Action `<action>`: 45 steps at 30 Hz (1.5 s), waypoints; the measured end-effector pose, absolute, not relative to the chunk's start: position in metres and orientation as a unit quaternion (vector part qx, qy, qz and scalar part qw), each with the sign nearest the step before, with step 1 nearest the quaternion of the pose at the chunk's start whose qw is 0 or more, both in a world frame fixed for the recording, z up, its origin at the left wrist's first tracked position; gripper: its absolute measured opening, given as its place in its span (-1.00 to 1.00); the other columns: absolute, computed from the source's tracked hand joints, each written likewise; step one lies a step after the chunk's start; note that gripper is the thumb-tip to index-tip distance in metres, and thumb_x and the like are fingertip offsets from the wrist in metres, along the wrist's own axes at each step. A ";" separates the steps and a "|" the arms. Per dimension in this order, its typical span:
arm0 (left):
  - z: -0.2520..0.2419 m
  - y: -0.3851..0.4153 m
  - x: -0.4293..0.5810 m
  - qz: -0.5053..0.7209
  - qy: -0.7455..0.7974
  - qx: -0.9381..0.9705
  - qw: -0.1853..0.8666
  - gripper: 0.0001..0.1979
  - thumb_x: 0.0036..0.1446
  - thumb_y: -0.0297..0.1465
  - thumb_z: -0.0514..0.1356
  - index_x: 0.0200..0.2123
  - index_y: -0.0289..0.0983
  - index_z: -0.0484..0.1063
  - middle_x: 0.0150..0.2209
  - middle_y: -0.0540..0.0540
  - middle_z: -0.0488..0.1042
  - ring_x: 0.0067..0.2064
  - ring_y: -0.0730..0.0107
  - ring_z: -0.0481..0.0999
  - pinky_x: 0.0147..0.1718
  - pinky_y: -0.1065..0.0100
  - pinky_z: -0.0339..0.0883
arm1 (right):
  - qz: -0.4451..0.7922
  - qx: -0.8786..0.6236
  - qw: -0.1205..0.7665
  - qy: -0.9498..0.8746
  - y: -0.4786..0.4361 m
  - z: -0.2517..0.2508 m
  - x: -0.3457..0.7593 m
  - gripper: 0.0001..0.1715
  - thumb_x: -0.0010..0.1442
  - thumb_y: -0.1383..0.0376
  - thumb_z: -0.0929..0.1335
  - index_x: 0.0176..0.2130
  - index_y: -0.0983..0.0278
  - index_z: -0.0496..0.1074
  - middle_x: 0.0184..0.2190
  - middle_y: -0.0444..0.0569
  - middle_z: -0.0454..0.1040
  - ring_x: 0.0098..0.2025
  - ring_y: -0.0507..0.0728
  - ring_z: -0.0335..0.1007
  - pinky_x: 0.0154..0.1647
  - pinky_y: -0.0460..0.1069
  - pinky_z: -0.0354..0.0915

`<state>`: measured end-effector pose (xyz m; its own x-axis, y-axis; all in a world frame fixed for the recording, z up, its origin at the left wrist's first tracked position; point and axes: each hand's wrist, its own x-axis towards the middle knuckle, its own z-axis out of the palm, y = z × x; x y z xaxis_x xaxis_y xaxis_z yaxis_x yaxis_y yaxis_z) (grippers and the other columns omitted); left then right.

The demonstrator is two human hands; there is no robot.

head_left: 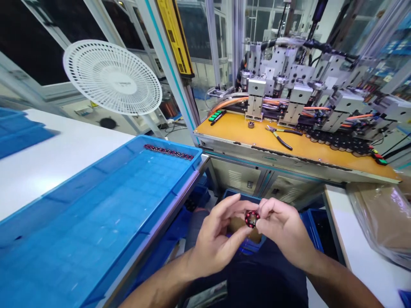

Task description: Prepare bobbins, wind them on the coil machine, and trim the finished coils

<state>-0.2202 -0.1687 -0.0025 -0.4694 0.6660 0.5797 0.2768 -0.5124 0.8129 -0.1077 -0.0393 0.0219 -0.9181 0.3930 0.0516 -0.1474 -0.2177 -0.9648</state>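
Note:
Over my lap, I hold a small ring-shaped motor stator (252, 218), dark with red spots around its rim and an opening in the middle. My left hand (221, 237) grips its left side between thumb and fingers. From the right, my right hand (282, 229) pinches its edge with thumb and forefinger. Similar red-and-black stators (168, 152) stand in a row along the far end of a large blue tray (128, 160) to my left.
A yellow-orange workbench (231, 128) ahead carries pliers (279, 137), a single stator (251, 124), several black-topped parts (340, 141) and a winding machine (292, 94). A white fan (112, 79) stands behind the tray. Plastic-wrapped cardboard (382, 218) lies at right.

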 end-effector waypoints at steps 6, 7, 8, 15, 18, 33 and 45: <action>-0.005 -0.165 -0.218 0.768 0.440 0.432 0.172 -0.24 0.05 -0.72 0.28 0.23 -0.02 0.21 -0.08 -0.04 0.53 -0.20 0.53 0.59 -0.16 0.52 0.50 | 0.795 -0.127 0.226 -0.548 -0.062 -0.004 -0.100 -0.75 0.25 0.20 0.39 -0.41 0.24 0.34 -0.44 -0.17 0.32 -0.38 -0.01 0.25 -0.30 -0.08 0.21; -0.005 -0.166 -0.219 0.774 0.436 0.421 0.182 -0.25 0.06 -0.70 0.28 0.22 -0.01 0.22 -0.08 -0.04 0.53 -0.20 0.53 0.59 -0.17 0.52 0.50 | 0.799 -0.130 0.225 -0.542 -0.063 -0.007 -0.097 -0.74 0.26 0.19 0.38 -0.42 0.24 0.32 -0.44 -0.17 0.32 -0.38 0.00 0.25 -0.29 -0.07 0.20; -0.004 -0.167 -0.220 0.778 0.435 0.414 0.187 -0.27 0.06 -0.69 0.28 0.22 -0.01 0.23 -0.08 -0.05 0.54 -0.20 0.54 0.58 -0.17 0.52 0.50 | 0.802 -0.131 0.217 -0.541 -0.063 -0.009 -0.094 -0.73 0.27 0.18 0.37 -0.42 0.24 0.32 -0.44 -0.16 0.32 -0.39 0.00 0.25 -0.29 -0.06 0.19; -0.004 -0.170 -0.217 0.757 0.423 0.457 0.198 -0.25 0.06 -0.73 0.26 0.23 -0.02 0.23 -0.06 -0.05 0.54 -0.10 0.46 0.58 -0.09 0.48 0.49 | 0.807 -0.119 0.181 -0.549 -0.056 0.004 -0.096 -0.78 0.20 0.15 0.42 -0.30 0.23 0.38 -0.38 -0.13 0.30 -0.33 0.03 0.18 -0.30 -0.05 0.16; -0.005 -0.171 -0.217 0.769 0.395 0.432 0.257 -0.29 0.09 -0.71 0.25 0.21 -0.01 0.25 -0.06 -0.06 0.55 -0.12 0.43 0.60 -0.10 0.44 0.52 | 0.806 -0.135 0.190 -0.543 -0.059 0.000 -0.094 -0.74 0.28 0.16 0.35 -0.39 0.24 0.35 -0.43 -0.13 0.28 -0.35 0.04 0.18 -0.28 -0.03 0.15; -0.006 -0.167 -0.223 0.736 0.388 0.362 0.421 -0.65 -0.01 -0.47 0.41 -0.09 -0.17 0.59 -0.10 -0.13 0.38 -0.20 0.46 0.48 -0.22 0.46 0.45 | 0.703 -0.163 0.077 -0.688 -0.035 0.030 -0.095 -0.64 0.23 0.11 0.36 -0.49 0.27 0.33 -0.51 -0.15 0.34 -0.45 -0.01 0.20 -0.40 -0.07 0.16; -0.004 -0.173 -0.224 0.719 0.396 0.339 0.460 -0.68 0.02 -0.57 0.35 -0.14 -0.16 0.60 -0.11 -0.12 0.51 -0.30 0.51 0.52 -0.29 0.48 0.46 | 0.722 -0.145 -0.033 -0.675 -0.011 0.032 -0.088 -0.60 0.12 0.00 0.43 -0.44 0.28 0.42 -0.55 -0.13 0.36 -0.50 -0.01 0.19 -0.48 -0.07 0.14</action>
